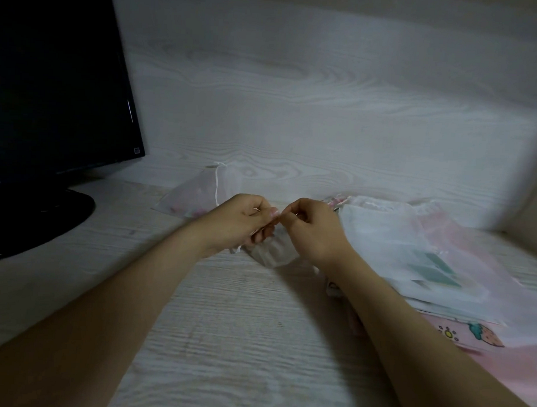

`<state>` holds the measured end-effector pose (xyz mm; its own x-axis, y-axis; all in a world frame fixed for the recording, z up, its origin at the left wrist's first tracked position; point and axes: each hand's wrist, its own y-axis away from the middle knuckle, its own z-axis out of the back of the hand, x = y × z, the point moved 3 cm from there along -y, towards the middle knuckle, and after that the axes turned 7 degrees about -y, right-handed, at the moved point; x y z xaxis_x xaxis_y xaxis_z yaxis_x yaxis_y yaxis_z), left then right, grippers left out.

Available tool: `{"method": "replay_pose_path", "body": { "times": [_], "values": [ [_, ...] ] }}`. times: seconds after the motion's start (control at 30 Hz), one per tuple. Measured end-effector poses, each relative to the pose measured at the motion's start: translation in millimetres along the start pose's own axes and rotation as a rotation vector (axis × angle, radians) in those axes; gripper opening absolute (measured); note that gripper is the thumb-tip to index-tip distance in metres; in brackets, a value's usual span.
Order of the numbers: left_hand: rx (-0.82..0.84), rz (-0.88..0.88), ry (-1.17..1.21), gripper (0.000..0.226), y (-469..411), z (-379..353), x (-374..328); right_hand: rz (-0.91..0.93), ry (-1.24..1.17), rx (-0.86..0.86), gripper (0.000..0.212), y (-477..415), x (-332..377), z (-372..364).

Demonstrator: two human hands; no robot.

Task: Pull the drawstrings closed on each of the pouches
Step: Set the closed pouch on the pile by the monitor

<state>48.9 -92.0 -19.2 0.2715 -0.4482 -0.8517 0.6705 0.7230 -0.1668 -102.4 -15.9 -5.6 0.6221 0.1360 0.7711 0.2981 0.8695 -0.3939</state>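
On the pale wood-grain worktop (226, 339) right of the black monitor (52, 89), left hand (245, 220) and right hand (312, 232) together pinch a small sheer pouch (274, 253); farther right, a pouch heap (396, 247).

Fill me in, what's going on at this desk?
A person is handling a small sheer pouch at the desk with both bare hands. The left hand and right hand pinch at its top edge, close together, apparently at the drawstrings. How far its mouth is cinched is hard to tell. Another pouch lies behind the hands near the monitor, and its neck looks gathered. A pile of sheer pouches sits at the right.
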Motion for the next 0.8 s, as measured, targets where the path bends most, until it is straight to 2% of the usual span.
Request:
{"method": "replay_pose_path", "body": {
  "times": [0.13,0.4,0.57,0.63,0.7,0.8],
  "values": [
    [-0.015,-0.001,-0.024,0.016,1,5,2,0.067,0.136,-0.017,0.013,0,0,-1],
    [0.054,-0.040,-0.034,0.018,4,5,-7,0.142,0.251,-0.063,0.012,2,-2,-4],
    [0.051,0.010,-0.050,0.014,4,9,-6,0.131,0.244,-0.020,0.016,4,3,-3],
    [0.035,0.017,-0.114,0.016,4,8,-7,0.115,0.169,-0.022,0.016,5,7,0],
    [0.010,0.013,-0.186,0.020,4,7,-7,0.061,-0.024,-0.052,0.016,5,9,5],
    [0.017,-0.017,-0.257,0.015,4,4,-7,0.003,-0.282,-0.054,0.015,3,9,10]
  ]
}}
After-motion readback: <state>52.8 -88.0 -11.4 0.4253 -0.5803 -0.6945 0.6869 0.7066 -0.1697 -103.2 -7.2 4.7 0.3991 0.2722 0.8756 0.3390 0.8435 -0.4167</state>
